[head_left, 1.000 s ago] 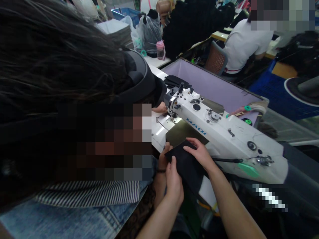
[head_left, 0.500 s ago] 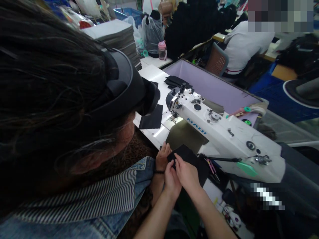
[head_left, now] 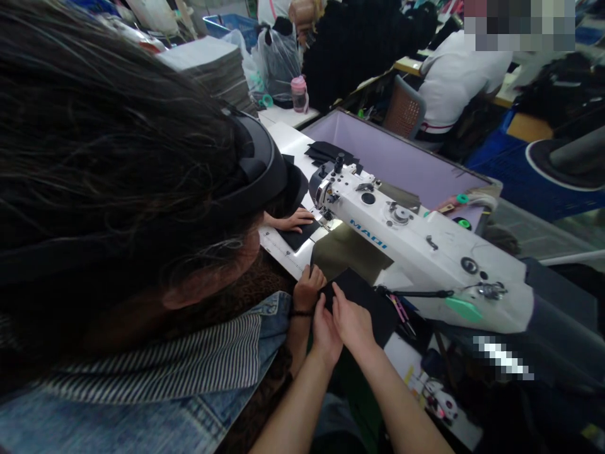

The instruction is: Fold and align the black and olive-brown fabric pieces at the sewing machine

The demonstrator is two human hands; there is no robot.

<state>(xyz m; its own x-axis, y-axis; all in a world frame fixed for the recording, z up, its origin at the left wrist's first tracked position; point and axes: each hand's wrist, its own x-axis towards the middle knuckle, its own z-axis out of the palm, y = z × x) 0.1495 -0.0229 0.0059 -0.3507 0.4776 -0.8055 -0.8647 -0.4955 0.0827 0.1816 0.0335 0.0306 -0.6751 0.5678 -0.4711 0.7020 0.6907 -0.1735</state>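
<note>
Two hands on one black fabric piece [head_left: 363, 302] by the sewing machine [head_left: 425, 252]: left hand [head_left: 326, 331] and right hand [head_left: 352, 321] pinch its near edge. Looks thin, floppy; best held by the edges.

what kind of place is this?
Likely a garment or leather-goods sewing workshop: a white industrial sewing machine, a stack of cut sheets, and both hands, left hand and right hand, on a black fabric piece.
</note>
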